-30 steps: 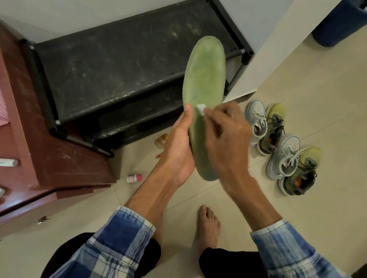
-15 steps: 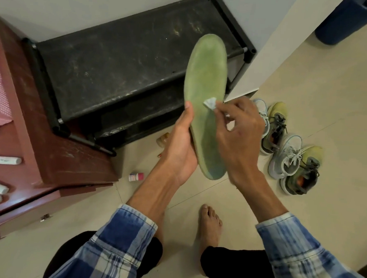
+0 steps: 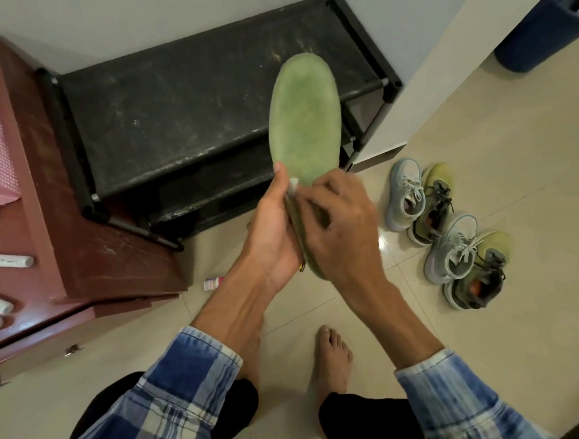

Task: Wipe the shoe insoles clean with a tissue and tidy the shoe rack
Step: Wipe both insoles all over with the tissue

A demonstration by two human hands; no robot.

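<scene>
Head view: holding green insole (image 3: 303,119) upright in left hand (image 3: 273,238), fingers wrapped round its lower half, above beige tiled floor (image 3: 486,155) in front of dusty black shoe rack (image 3: 186,120) set against pale wall. Pinching small white tissue (image 3: 294,183) in right hand (image 3: 341,232), fingers closed on it and pressed to the insole's middle. On the floor right of the rack, four shoes (image 3: 448,234) in a row; small bottle (image 3: 213,283) beside brown cabinet (image 3: 89,242) at left, blue bin (image 3: 542,34) in far right corner.
</scene>
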